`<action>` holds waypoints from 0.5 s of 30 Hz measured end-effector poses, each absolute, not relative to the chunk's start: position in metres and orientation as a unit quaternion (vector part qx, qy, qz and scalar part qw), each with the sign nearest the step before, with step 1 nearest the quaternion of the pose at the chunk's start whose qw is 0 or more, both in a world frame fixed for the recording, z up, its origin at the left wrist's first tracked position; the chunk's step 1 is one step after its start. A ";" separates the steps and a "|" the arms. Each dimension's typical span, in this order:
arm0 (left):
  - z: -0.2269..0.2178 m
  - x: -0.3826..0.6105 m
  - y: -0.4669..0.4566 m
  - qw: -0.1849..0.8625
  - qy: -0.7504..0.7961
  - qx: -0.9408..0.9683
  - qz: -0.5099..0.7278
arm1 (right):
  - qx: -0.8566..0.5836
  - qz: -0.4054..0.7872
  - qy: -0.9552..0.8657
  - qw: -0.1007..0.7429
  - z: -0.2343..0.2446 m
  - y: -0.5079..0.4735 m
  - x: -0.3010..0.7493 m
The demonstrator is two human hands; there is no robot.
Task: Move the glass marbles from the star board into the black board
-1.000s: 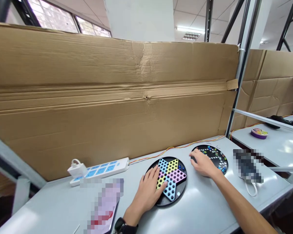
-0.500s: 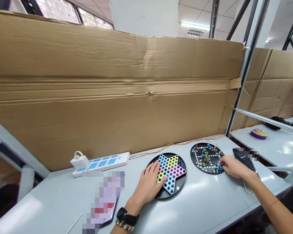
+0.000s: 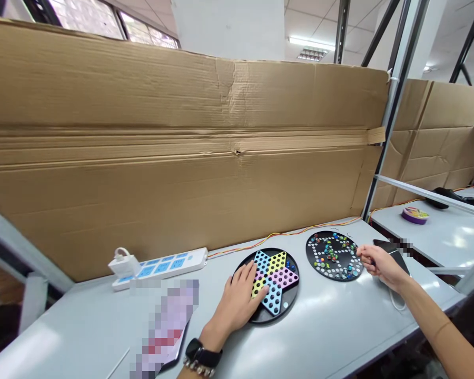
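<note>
My left hand (image 3: pixel 242 295) lies flat, fingers stretched, over the left side of a round black Chinese checkers board (image 3: pixel 256 314). The board's star of blue, yellow and pink points is full of holes. A few dark blue marbles (image 3: pixel 289 265) sit in the tray beside the star's right points. Further right, a round black disc with white dots (image 3: pixel 319 251) carries many coloured marbles (image 3: pixel 332 253). Just off that disc's right edge, my right hand (image 3: pixel 383 264) hovers with its fingers pinched together. Whatever is between the fingertips, if anything, is too small to make out.
A white power strip (image 3: pixel 161 267) with a plugged-in charger (image 3: pixel 124 265) stands along the cardboard wall (image 3: pixel 181 200). Left of the board lies a blurred flat item (image 3: pixel 169 321). Behind my right hand is a dark flat device (image 3: pixel 398 260) with a white cable.
My right hand has lifted off the marbles at the dotted disc's right edge and moved slightly up and right, its fingers curled together. The left hand stays on the board.
</note>
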State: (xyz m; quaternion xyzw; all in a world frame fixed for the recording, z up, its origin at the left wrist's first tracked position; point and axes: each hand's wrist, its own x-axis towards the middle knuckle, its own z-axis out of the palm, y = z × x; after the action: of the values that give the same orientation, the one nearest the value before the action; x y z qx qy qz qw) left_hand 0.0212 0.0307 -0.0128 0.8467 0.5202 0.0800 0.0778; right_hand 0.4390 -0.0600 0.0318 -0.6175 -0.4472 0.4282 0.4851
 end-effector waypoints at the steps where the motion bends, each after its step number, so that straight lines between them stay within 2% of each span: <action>1: -0.014 0.021 0.031 0.077 0.520 0.847 0.081 | -0.647 0.392 -0.486 0.439 0.027 -0.059 0.437; 5: -0.017 0.020 0.033 0.072 0.517 0.847 0.095 | -0.707 0.226 -0.619 0.255 0.009 -0.057 0.428; 9: -0.015 0.019 0.033 0.082 0.521 0.845 0.087 | -0.723 0.195 -0.640 0.170 0.001 -0.057 0.421; 12: -0.012 0.020 0.031 0.086 0.522 0.845 0.077 | -0.715 0.207 -0.643 0.181 0.004 -0.057 0.418; 15: -0.011 0.021 0.031 0.081 0.523 0.845 0.079 | -0.689 0.243 -0.619 0.289 0.010 -0.054 0.419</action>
State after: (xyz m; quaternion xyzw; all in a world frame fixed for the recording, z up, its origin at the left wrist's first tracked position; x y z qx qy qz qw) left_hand 0.0207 0.0309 -0.0113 0.8450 0.5226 0.0786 0.0815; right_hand 0.4191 -0.0539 0.0099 -0.6891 -0.6187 0.2429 0.2886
